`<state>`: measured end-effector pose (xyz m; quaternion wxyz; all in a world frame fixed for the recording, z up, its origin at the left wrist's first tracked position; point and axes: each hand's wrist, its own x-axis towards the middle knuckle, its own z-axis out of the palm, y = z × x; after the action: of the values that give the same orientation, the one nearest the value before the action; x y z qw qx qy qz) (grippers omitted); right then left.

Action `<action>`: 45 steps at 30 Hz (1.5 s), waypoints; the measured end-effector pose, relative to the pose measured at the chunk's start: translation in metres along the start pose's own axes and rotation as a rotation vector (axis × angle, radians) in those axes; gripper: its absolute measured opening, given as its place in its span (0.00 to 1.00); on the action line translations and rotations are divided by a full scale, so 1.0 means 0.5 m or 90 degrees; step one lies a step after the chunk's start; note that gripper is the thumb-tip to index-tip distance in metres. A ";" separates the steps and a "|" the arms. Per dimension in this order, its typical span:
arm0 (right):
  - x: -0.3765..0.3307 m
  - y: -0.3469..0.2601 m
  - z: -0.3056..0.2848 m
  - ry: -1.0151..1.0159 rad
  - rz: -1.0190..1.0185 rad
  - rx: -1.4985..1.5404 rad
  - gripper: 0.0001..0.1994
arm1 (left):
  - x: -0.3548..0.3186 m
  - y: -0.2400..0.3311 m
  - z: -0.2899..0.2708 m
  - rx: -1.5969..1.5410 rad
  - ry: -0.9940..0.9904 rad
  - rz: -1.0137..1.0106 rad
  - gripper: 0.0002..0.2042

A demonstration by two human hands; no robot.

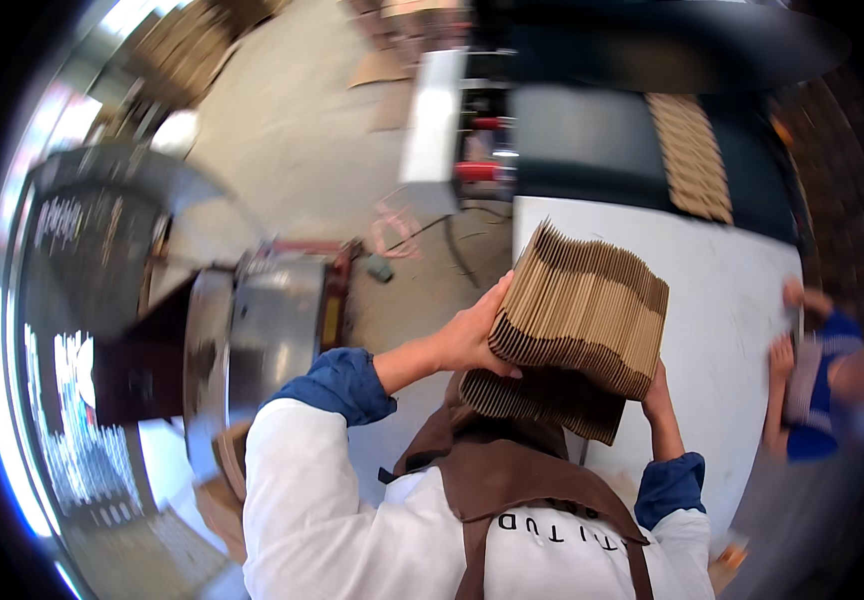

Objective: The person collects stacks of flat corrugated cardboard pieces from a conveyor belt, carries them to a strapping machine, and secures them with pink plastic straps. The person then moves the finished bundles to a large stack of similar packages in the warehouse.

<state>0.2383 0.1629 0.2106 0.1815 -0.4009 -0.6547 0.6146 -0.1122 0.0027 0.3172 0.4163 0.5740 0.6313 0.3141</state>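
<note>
A thick stack of flat brown corrugated cardboard sheets (582, 310) is held up in front of my chest, fanned out and tilted, over the near left edge of a white table (742, 290). My left hand (472, 338) grips the stack's left side, thumb on its lower edge. My right hand (658, 392) holds the stack from below at its right corner, mostly hidden by the sheets. Both forearms wear blue cuffs under white sleeves, and a brown apron covers my chest.
Another person in blue (822, 385) leans on the table's right edge with both hands. A second row of cardboard sheets (692, 155) lies on a dark machine bed beyond the table. A metal machine (272, 325) stands to my left on the concrete floor (292, 140).
</note>
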 end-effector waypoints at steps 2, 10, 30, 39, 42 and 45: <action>0.096 -0.064 0.107 -0.102 -0.024 -0.004 0.26 | -0.129 -0.044 -0.052 -0.007 0.128 -0.057 0.66; 0.364 -0.380 0.696 -0.617 -0.062 -0.245 0.29 | -0.558 -0.235 -0.198 -0.438 0.473 -0.097 0.58; 0.497 -0.344 1.590 -0.971 0.040 -0.765 0.47 | -0.925 -0.592 -0.270 -0.948 0.532 -0.627 0.35; 0.479 -0.386 1.603 -1.150 0.145 -0.734 0.36 | -0.917 -0.582 -0.250 -1.086 0.601 -0.660 0.27; 0.504 -0.339 1.598 -1.200 0.108 -0.688 0.36 | -0.906 -0.576 -0.235 -1.095 0.617 -0.646 0.27; 0.494 -0.383 1.598 -1.178 0.099 -0.689 0.41 | -0.901 -0.465 -0.359 -0.942 0.648 -0.782 0.30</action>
<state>-0.5542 -0.1644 0.1870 -0.6259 0.1524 -0.6958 0.3176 -0.3815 -0.4603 0.2701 0.4346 -0.4301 0.5633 0.5558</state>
